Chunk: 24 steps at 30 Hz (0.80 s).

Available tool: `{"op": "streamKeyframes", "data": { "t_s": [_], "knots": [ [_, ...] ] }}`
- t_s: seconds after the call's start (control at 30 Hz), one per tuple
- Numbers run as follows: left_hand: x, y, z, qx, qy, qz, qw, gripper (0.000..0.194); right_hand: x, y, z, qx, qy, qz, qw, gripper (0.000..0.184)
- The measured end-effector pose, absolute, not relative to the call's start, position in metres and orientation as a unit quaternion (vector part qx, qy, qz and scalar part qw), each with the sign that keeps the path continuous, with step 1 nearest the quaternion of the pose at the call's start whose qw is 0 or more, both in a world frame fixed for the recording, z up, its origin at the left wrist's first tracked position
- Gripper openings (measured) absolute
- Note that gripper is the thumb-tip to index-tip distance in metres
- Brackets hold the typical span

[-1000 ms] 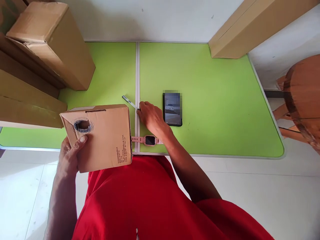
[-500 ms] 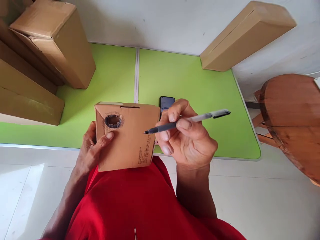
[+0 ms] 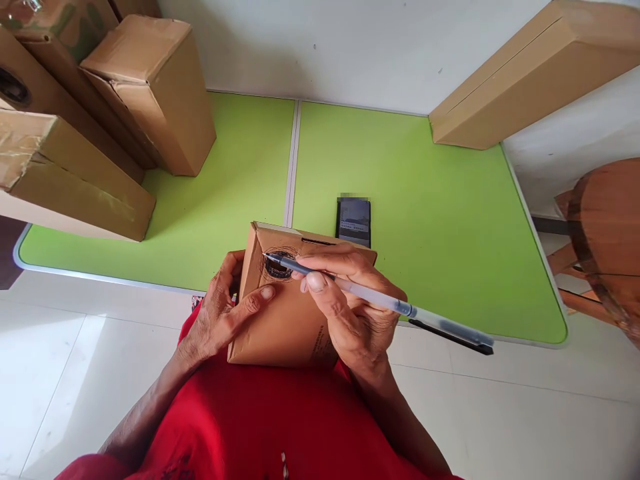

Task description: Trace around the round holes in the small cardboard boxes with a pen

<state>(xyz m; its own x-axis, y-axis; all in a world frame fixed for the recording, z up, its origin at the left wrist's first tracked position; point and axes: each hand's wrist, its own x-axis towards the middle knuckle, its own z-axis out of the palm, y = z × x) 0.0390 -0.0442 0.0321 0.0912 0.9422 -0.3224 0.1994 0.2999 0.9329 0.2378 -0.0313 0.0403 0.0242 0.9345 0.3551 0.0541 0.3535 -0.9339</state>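
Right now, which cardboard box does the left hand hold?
The box before the red shirt, beneath the pen: the left hand grips it, while the other boxes are untouched.

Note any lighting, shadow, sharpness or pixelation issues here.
In the head view, light brightens the floor at lower left and a soft shadow dims the wall beside the upright carton; also in the head view, the pen looks fairly sharp, print on the small box is too fine to read, and pixelation masks the top edge of the phone.

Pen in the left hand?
No, the right hand grips the pen, while the left hand holds the cardboard box.
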Motion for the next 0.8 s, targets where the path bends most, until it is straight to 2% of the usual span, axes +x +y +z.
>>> {"op": "streamKeyframes", "data": {
  "t_s": [0.4, 0.6, 0.8],
  "knots": [
    [0.038, -0.045, 0.032, 0.492, 0.583, 0.333, 0.554, 0.05, 0.24, -0.029, 0.043, -0.431, -0.645, 0.333, 0.536, 0.016],
    [0.038, -0.046, 0.029, 0.483, 0.586, 0.338, 0.555, 0.051, 0.243, -0.028, 0.042, -0.426, -0.652, 0.334, 0.531, 0.012],
    [0.037, -0.047, 0.028, 0.477, 0.59, 0.336, 0.558, 0.051, 0.251, -0.032, 0.043, -0.482, -0.616, 0.333, 0.526, 0.018]
  ]
}}
